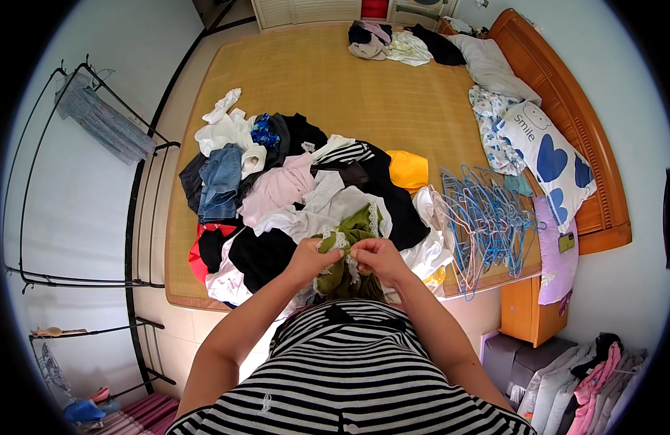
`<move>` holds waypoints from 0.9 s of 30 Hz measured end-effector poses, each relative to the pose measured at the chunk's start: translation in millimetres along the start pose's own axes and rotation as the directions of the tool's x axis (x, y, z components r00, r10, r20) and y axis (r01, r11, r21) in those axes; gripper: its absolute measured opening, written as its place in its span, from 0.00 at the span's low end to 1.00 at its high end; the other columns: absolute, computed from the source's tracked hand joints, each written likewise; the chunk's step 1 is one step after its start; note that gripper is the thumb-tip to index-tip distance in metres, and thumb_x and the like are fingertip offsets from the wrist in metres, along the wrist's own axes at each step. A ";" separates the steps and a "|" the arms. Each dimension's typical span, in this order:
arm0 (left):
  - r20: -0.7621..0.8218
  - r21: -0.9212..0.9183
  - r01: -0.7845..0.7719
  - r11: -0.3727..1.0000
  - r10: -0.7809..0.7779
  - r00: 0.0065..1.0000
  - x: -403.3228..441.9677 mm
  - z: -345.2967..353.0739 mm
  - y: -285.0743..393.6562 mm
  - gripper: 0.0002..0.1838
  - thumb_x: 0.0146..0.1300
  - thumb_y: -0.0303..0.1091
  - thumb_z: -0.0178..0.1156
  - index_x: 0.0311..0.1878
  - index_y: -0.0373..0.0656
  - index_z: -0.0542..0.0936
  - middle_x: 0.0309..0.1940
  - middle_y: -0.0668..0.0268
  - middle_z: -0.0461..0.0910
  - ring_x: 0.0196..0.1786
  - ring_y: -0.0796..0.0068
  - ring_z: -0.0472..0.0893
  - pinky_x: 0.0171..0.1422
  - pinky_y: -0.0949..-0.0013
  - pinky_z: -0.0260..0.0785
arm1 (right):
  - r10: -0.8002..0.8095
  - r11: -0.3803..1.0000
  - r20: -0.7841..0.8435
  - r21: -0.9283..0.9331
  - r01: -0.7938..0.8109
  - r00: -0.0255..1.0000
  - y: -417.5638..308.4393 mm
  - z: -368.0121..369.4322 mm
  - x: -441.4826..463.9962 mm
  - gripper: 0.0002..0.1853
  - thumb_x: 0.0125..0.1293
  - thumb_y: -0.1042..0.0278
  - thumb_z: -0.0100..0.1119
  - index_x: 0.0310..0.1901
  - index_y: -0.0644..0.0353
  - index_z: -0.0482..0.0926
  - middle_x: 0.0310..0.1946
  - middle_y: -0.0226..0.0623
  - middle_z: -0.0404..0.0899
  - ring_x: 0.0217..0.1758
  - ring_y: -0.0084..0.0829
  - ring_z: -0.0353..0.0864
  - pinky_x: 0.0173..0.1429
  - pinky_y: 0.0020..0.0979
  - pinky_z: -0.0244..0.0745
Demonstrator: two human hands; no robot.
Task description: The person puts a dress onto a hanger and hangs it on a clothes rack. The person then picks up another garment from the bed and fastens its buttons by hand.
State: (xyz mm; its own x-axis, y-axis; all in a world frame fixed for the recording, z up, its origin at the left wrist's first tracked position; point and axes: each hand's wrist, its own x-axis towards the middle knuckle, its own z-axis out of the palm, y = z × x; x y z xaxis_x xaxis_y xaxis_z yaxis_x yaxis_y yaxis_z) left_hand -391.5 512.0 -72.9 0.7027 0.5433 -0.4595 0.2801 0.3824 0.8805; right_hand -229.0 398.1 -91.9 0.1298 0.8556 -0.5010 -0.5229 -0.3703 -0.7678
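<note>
A green garment with white lace trim (340, 281) is held up at the bed's near edge, just in front of the striped shirt. My left hand (311, 259) pinches it on the left side. Close beside it, my right hand (378, 259) grips the same garment with thumb and fingers pressed together. Behind both hands spreads a heap of clothes, with a pink top (280, 187), blue denim (220, 185), a black garment (262, 255) and a yellow piece (408, 170). The lower part of the green garment is partly hidden by my hands.
Blue hangers (487, 217) lie piled on the bed mat (298, 80) at the right. Pillows (548, 156) rest by the wooden headboard (588, 152). A black metal rack (88, 281) stands at the left; folded clothes (588, 384) sit at lower right.
</note>
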 end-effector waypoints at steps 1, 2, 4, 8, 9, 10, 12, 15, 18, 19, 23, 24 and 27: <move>0.000 0.000 0.000 1.000 0.000 1.000 -0.4 0.5 0.6 0.07 0.55 0.30 0.66 0.35 0.37 0.82 0.26 0.72 0.77 0.27 0.85 0.73 0.31 0.78 0.65 | -0.024 0.999 -0.003 -0.029 0.023 1.000 -1.3 1.2 -0.9 0.06 0.60 0.72 0.63 0.36 0.64 0.81 0.26 0.26 0.77 0.24 0.18 0.72 0.30 0.19 0.67; -0.003 -0.021 -0.012 1.000 0.012 1.000 -1.3 1.5 1.2 0.07 0.56 0.30 0.66 0.35 0.37 0.81 0.26 0.73 0.77 0.27 0.85 0.73 0.31 0.78 0.65 | -0.047 0.997 -0.005 -0.058 0.047 0.999 -2.2 2.0 -1.5 0.06 0.60 0.72 0.63 0.36 0.64 0.81 0.26 0.26 0.77 0.24 0.18 0.73 0.30 0.19 0.68; -0.006 -0.042 -0.024 0.999 0.024 1.000 -1.3 2.1 1.2 0.07 0.56 0.30 0.66 0.35 0.37 0.81 0.26 0.73 0.77 0.27 0.85 0.73 0.31 0.78 0.65 | -0.049 0.997 -0.006 -0.055 0.049 0.999 -3.8 3.0 -1.7 0.06 0.60 0.71 0.63 0.36 0.64 0.81 0.26 0.27 0.77 0.24 0.18 0.72 0.30 0.19 0.68; 0.008 -0.128 0.003 0.992 -0.002 1.000 2.3 2.3 -7.6 0.07 0.56 0.29 0.65 0.36 0.37 0.81 0.27 0.72 0.77 0.28 0.84 0.74 0.32 0.77 0.66 | -0.025 1.000 -0.018 0.000 0.025 1.000 -0.5 2.0 1.5 0.06 0.60 0.71 0.63 0.36 0.64 0.81 0.26 0.26 0.76 0.24 0.18 0.72 0.30 0.19 0.68; 0.017 -0.169 0.025 0.985 -0.023 1.000 2.1 3.5 -7.5 0.07 0.56 0.29 0.65 0.37 0.37 0.81 0.28 0.71 0.78 0.29 0.83 0.75 0.33 0.76 0.67 | -0.025 1.000 -0.019 0.000 0.025 1.000 0.3 2.0 2.1 0.06 0.60 0.71 0.63 0.36 0.64 0.81 0.26 0.26 0.76 0.24 0.18 0.72 0.30 0.19 0.68; 0.018 -0.168 0.026 0.985 -0.023 1.000 1.6 4.8 -7.4 0.07 0.56 0.29 0.65 0.37 0.37 0.81 0.28 0.71 0.78 0.29 0.83 0.75 0.33 0.76 0.67 | -0.001 1.000 -0.019 0.025 0.001 1.000 1.3 2.0 2.3 0.06 0.60 0.71 0.63 0.36 0.63 0.81 0.27 0.26 0.76 0.25 0.17 0.72 0.31 0.19 0.68; -0.003 -0.255 0.052 0.966 -0.054 0.999 0.2 6.9 -6.1 0.10 0.57 0.29 0.65 0.41 0.36 0.80 0.32 0.69 0.79 0.32 0.80 0.77 0.35 0.74 0.69 | 0.022 0.999 -0.019 0.050 -0.021 1.000 1.4 2.9 3.2 0.06 0.60 0.71 0.63 0.36 0.63 0.80 0.27 0.26 0.76 0.25 0.17 0.72 0.31 0.19 0.68; 0.018 -0.381 0.123 0.916 -0.125 0.992 2.0 4.4 2.1 0.13 0.58 0.29 0.65 0.45 0.36 0.79 0.36 0.66 0.80 0.35 0.77 0.78 0.39 0.72 0.71 | -0.019 0.999 -0.031 0.049 0.021 0.999 -3.7 5.9 7.9 0.07 0.61 0.70 0.63 0.37 0.63 0.80 0.28 0.25 0.76 0.26 0.17 0.71 0.31 0.19 0.68; 0.043 -0.376 0.122 0.919 -0.114 0.993 4.6 0.3 15.9 0.13 0.58 0.30 0.65 0.45 0.36 0.79 0.37 0.66 0.81 0.35 0.76 0.79 0.41 0.71 0.72 | -0.154 0.987 -0.027 -0.047 0.153 0.988 -13.5 8.1 10.8 0.08 0.61 0.68 0.63 0.39 0.62 0.80 0.28 0.25 0.76 0.27 0.16 0.72 0.32 0.19 0.69; 0.062 -0.368 0.149 0.918 -0.135 0.989 5.4 -2.0 18.9 0.15 0.57 0.33 0.67 0.45 0.36 0.79 0.36 0.67 0.80 0.36 0.77 0.79 0.41 0.72 0.72 | -0.159 0.980 -0.010 -0.126 0.157 0.987 -19.6 8.6 8.9 0.07 0.61 0.69 0.63 0.39 0.62 0.79 0.29 0.24 0.76 0.28 0.16 0.72 0.33 0.19 0.69; 0.046 -0.119 0.053 0.992 -0.047 0.998 14.4 -8.4 17.1 0.17 0.54 0.35 0.69 0.44 0.36 0.79 0.36 0.66 0.80 0.35 0.78 0.78 0.39 0.72 0.70 | -0.177 0.935 0.063 -0.300 0.188 0.982 -25.1 8.6 8.4 0.10 0.61 0.66 0.64 0.39 0.63 0.79 0.31 0.25 0.77 0.30 0.16 0.72 0.35 0.20 0.70; 0.047 -0.046 0.036 0.998 -0.034 0.998 16.2 -10.3 19.2 0.18 0.52 0.35 0.69 0.44 0.36 0.79 0.35 0.67 0.80 0.34 0.79 0.77 0.38 0.73 0.70 | -0.177 0.934 0.065 -0.302 0.188 0.982 -26.9 8.3 7.8 0.10 0.61 0.66 0.64 0.39 0.63 0.79 0.31 0.25 0.77 0.30 0.16 0.72 0.35 0.20 0.70; 0.028 0.101 0.016 0.995 -0.019 0.999 18.9 -17.1 30.5 0.18 0.51 0.34 0.68 0.43 0.36 0.79 0.33 0.68 0.80 0.32 0.80 0.76 0.35 0.73 0.68 | -0.255 0.841 0.108 -0.466 0.276 0.961 -33.1 2.6 5.3 0.11 0.59 0.65 0.65 0.39 0.63 0.80 0.30 0.28 0.78 0.29 0.19 0.74 0.36 0.23 0.71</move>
State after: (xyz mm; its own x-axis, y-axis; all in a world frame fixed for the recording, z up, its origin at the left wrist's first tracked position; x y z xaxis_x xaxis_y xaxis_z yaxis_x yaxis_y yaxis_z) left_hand -380.9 546.7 -56.7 0.7150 0.5151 -0.4727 0.3561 0.3136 0.8803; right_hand -213.2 415.8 -68.1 0.1669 0.9558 -0.2421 -0.0114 -0.2437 -0.9698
